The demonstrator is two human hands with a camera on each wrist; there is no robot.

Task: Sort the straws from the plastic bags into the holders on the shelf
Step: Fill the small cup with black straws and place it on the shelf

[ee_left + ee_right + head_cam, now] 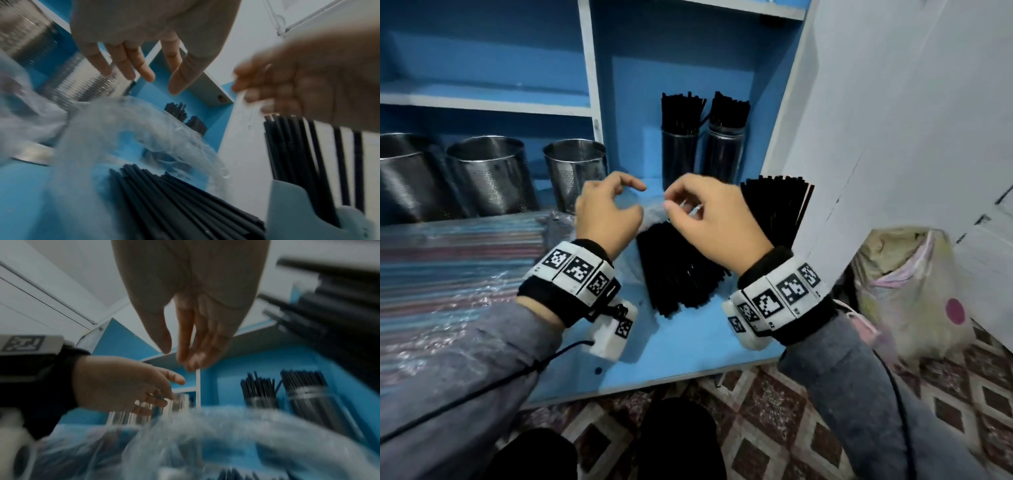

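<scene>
A bundle of black straws [678, 270] lies in a clear plastic bag [652, 214] on the blue shelf [688, 346]. My right hand [669, 205] pinches a thin pale strip of that bag [198, 386] between thumb and fingers, just above the bundle. My left hand [637, 197] hovers beside it with loosely spread fingers [144, 71] and holds nothing. At the back, two holders [679, 150] [724, 150] stand full of black straws. A second fan of black straws [774, 209] leans against the white side wall behind my right hand.
Three perforated steel holders [489, 174] stand in the left bay. Bagged coloured straws [448, 267] lie in front of them. A white partition [594, 68] splits the shelf. A stuffed bag [907, 284] sits on the tiled floor at right.
</scene>
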